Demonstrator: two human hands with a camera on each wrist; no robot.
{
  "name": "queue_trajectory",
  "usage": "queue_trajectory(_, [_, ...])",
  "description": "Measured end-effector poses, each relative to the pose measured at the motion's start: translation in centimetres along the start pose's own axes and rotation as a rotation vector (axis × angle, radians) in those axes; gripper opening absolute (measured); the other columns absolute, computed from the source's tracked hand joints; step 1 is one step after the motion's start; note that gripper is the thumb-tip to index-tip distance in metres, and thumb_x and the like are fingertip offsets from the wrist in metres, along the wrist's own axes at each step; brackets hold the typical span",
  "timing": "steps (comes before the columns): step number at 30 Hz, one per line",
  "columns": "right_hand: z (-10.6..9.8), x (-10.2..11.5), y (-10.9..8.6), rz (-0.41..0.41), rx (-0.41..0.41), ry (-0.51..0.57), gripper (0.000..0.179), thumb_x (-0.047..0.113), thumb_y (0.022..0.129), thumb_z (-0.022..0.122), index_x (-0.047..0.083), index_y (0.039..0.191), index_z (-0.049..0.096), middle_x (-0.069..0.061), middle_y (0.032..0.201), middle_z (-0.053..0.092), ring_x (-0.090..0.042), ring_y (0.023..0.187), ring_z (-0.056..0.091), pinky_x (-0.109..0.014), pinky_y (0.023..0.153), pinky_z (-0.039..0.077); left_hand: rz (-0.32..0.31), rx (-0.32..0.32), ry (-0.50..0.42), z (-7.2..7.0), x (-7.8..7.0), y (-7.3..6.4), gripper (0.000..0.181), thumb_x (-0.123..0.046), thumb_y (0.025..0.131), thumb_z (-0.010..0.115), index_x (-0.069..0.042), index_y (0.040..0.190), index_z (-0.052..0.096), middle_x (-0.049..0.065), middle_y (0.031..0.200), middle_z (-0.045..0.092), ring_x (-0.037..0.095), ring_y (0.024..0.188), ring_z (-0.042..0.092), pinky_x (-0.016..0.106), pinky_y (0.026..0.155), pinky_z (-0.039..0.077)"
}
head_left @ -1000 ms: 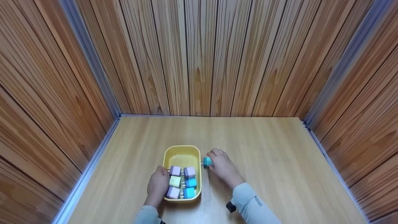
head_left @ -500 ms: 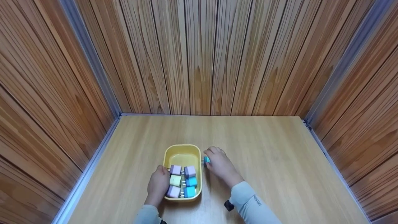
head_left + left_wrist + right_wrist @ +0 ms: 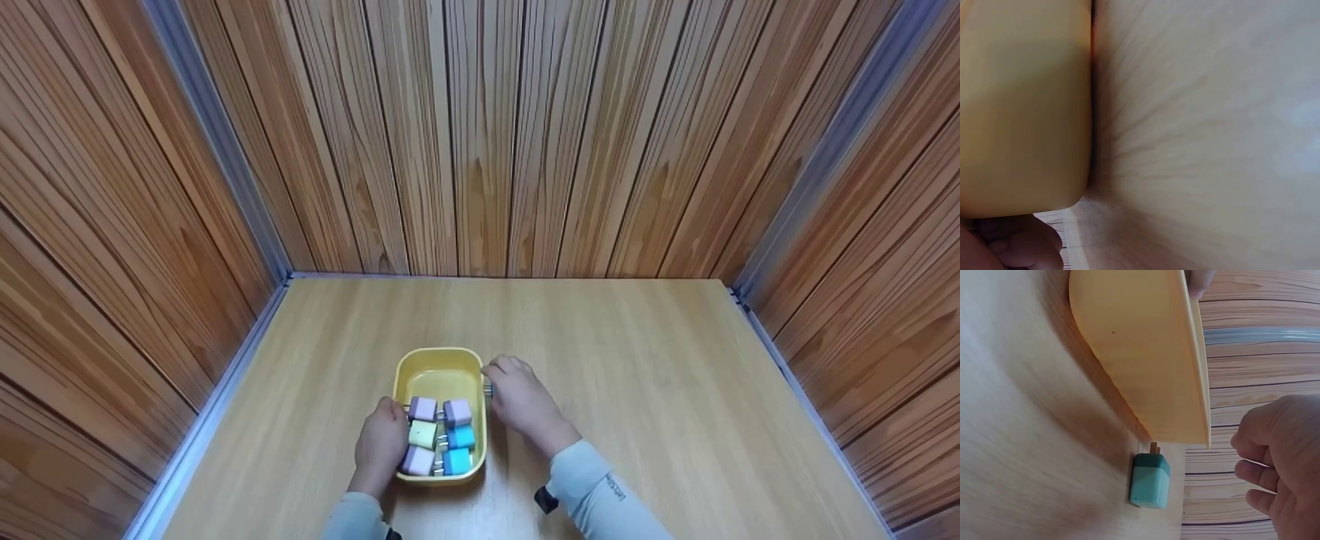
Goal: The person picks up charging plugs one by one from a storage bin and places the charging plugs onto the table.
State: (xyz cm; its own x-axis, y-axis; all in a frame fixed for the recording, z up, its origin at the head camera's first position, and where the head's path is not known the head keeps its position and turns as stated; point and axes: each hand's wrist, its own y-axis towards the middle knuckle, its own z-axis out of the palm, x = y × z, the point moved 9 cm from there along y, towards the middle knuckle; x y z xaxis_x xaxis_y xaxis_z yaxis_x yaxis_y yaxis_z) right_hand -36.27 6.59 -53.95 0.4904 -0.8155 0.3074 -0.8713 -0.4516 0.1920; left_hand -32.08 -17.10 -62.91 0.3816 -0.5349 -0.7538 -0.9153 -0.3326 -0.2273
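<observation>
A yellow plastic bin (image 3: pixel 439 349) stands on the table, holding several two-prong charger plugs. Lilac ones (image 3: pixel 457 413), a pale yellow one (image 3: pixel 422 435) and blue ones (image 3: pixel 457 463) fill its near half. My left hand (image 3: pixel 382 442) grips the bin's left rim, thumb at the inner side. Just beyond the right wall, a teal charger plug (image 3: pixel 1150 486) lies on the table, prongs toward the bin. Over it hovers my right hand (image 3: pixel 525 397), fingertips right at the bin's rim and nothing between its fingers. From the head, that hand covers nearly all of the teal plug.
The light wood table (image 3: pixel 637 375) reaches back to wood-plank walls (image 3: pixel 480 135) on three sides. Grey metal strips (image 3: pixel 225 150) run along the corners. Each sleeve ends near a black wrist device (image 3: pixel 546 499).
My right hand has slid a little left, from beside the teal plug to over it at the bin's rim. The plug, the bin and my left hand stay in place.
</observation>
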Motion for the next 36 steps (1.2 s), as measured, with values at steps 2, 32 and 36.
queue_trajectory(2, [0.0,0.3,0.0,-0.007,-0.006,-0.009,0.039,0.013,0.095,0.069,0.010,0.133,0.064,-0.005,0.127,0.060,-0.024,0.123,0.055,-0.044,0.110,0.044,0.004,0.004,-0.001,0.0,0.0,0.0,0.034,-0.036,0.110,0.032,-0.012,0.113,0.057,0.007,0.088,0.059,0.022,0.076,0.056,0.034,0.061,0.044])
queue_trajectory(32, [2.5,3.0,-0.4,-0.029,0.127,0.051,0.044,0.032,0.098,0.070,0.014,0.137,0.063,-0.001,0.131,0.059,-0.018,0.122,0.054,-0.042,0.110,0.044,-0.059,0.025,-0.007,0.2,0.4,0.1,0.037,-0.039,0.111,0.032,-0.012,0.122,0.055,0.007,0.097,0.062,0.022,0.083,0.059,0.033,0.067,0.047])
queue_trajectory(36, [2.8,3.6,-0.4,-0.099,0.126,0.004,0.046,0.029,0.095,0.073,0.011,0.136,0.063,-0.002,0.130,0.060,-0.020,0.121,0.053,-0.041,0.112,0.041,-0.017,0.000,0.000,0.0,0.2,0.1,0.034,-0.036,0.110,0.033,-0.011,0.112,0.056,0.008,0.088,0.059,0.023,0.077,0.055,0.034,0.061,0.043])
